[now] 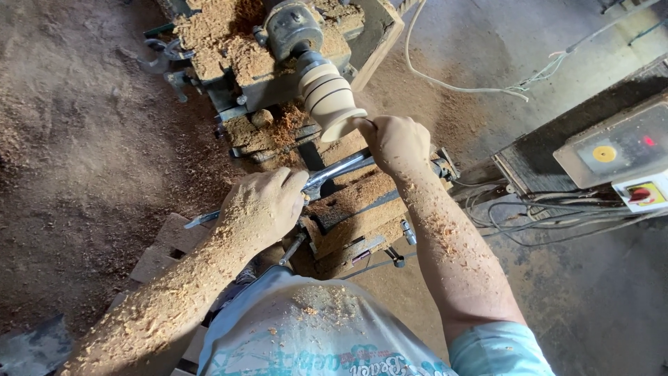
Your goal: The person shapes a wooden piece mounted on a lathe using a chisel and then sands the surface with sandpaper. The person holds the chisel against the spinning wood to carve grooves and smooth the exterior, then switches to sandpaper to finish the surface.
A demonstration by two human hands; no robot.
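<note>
So, what we've got in front of us:

workpiece: a pale wooden turned piece (328, 97) with dark grooves ringing it, mounted on the lathe head (291, 28) and flaring out at the near end.

tool: a long steel turning tool (332, 170) running across under the piece, its tip up at the flared rim.

right hand: our right hand (398, 143) sits right at the rim of the piece, fingers clenched over the tool's front end, touching the wood or just beside it; we can't tell which.

left hand: our left hand (263, 209) is further back, fingers wrapped tight round the tool's shaft.

arms: both forearms are coated in sawdust, the left one much heavier.

lathe bed: the wooden bed (362, 212) under the tool is piled with reddish shavings (289, 122).

floor: sawdust spread over the dirt floor (83, 153) to the left.

right side: a grey switch box (616, 150) with a yellow button, well apart from the hands, with a tangle of cables (529, 216) beside it.

white cord: a thin cord (452, 85) loops along the floor past the lathe.
</note>
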